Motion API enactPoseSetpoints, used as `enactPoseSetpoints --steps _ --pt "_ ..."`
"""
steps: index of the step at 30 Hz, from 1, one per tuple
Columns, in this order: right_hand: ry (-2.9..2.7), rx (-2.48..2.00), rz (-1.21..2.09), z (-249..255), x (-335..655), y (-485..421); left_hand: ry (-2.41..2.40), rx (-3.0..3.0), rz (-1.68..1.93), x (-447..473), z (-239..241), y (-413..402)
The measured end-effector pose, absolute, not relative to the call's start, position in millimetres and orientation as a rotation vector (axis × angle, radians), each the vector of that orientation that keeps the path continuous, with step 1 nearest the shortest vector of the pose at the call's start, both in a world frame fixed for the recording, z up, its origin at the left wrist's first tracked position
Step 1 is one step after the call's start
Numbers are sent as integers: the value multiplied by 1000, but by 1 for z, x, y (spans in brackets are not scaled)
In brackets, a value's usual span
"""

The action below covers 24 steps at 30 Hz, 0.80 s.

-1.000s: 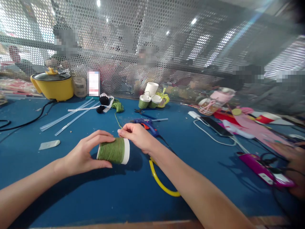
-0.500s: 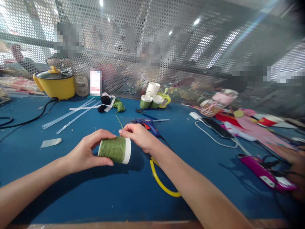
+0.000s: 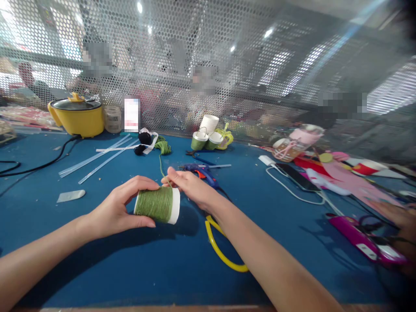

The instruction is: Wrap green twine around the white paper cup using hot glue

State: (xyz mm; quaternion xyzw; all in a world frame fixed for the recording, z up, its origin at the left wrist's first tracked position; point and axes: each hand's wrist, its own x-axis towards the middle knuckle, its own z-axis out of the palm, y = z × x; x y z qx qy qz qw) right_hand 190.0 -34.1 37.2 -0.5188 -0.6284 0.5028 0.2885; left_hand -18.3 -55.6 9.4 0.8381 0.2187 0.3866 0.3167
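Observation:
A white paper cup [image 3: 176, 206] lies sideways above the table, its wall covered in wound green yarn [image 3: 154, 206]. My left hand [image 3: 121, 201] grips it from the left, thumb below and fingers on top. My right hand [image 3: 186, 184] pinches a green strand at the cup's white rim end, fingers closed. From there the strand runs back to a loose green yarn bundle [image 3: 162, 146]. Behind my right hand lies a blue glue gun [image 3: 211, 178] with a clear stick in it. A yellow loop-shaped handle [image 3: 216, 249] is partly hidden under my right forearm.
Small cups [image 3: 209, 124], some green-wrapped, stand at the back beside pliers [image 3: 195, 154]. Clear glue sticks [image 3: 94, 158], a phone [image 3: 131, 115] and a yellow pot [image 3: 79, 119] are at the left. A purple power strip [image 3: 351, 236] and another person's hand [image 3: 394, 214] are at the right.
My right hand has turned slightly, its thumb now raised, and the strand lies over the cup near its rim. My left hand keeps the same hold on the cup.

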Motion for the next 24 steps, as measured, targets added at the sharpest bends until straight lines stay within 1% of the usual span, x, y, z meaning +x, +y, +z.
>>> enactPoseSetpoints --steps 2,5,11,14,17,20,22,24 --pt "-1679 -1319 1445 47 195 -36 612 2202 1037 -19 10 -55" --pt "-1846 -1193 1533 60 204 -41 664 2114 1074 -18 8 -53" --pt "-1965 -1131 1575 62 207 -44 700 1880 1050 -13 5 -53" --pt "-2025 -1190 1451 60 204 -44 678 1696 943 -12 7 -53" --pt "-2159 -1252 1173 61 199 -48 706 1528 825 -13 12 -52" --pt "-2276 -1225 930 62 193 -55 839 1483 739 -14 17 -53" --pt "-2301 -1178 883 63 191 -57 895 1495 727 -14 19 -53" --pt "-2230 -1169 939 65 194 -54 897 1519 752 -14 19 -54"
